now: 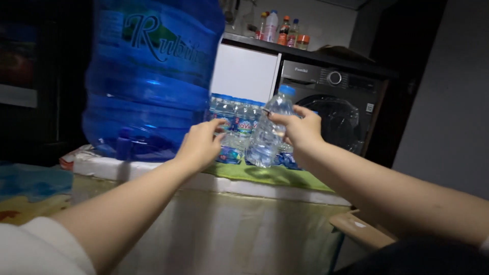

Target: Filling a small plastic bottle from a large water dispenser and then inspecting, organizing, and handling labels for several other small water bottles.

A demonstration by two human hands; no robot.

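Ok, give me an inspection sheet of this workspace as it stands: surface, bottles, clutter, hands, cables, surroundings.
Surface: white counter with a green mat under the bottles.
Job's things: small clear water bottle with a blue cap, tilted; row of small bottles with blue caps behind it on the mat.
Clutter: big blue water jug standing on the counter's left end.
Hands: right hand grips the tilted bottle; left hand open, reaching at the row, contact unclear.
Cables: nothing seen.
Surroundings: dark front-loading washing machine behind; shelf above with several bottles and jars; white cabinet; grey wall on the right.
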